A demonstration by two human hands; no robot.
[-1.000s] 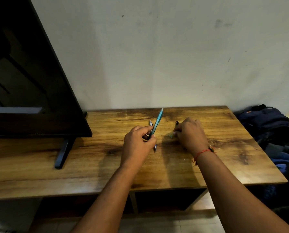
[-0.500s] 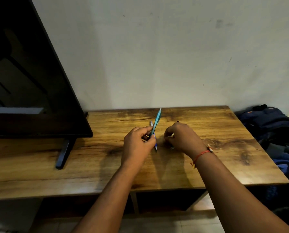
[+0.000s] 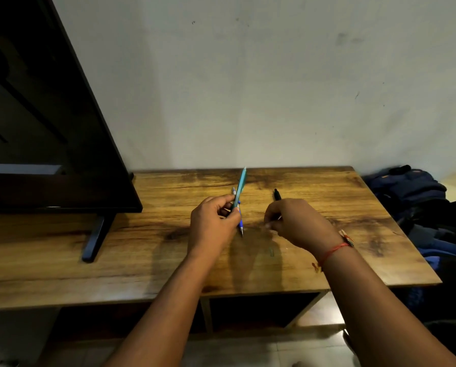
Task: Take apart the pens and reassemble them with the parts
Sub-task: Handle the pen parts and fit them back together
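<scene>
Left hand (image 3: 213, 223) — slim teal pen (image 3: 241, 185), tilted

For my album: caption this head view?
Left hand grips a teal pen; right hand curls over a black pen on the table.

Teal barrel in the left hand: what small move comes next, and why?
Probably bring the right hand across to the teal barrel: it seems to pinch a small part, and the left hand holds the barrel tilted up, apart from it.
</scene>
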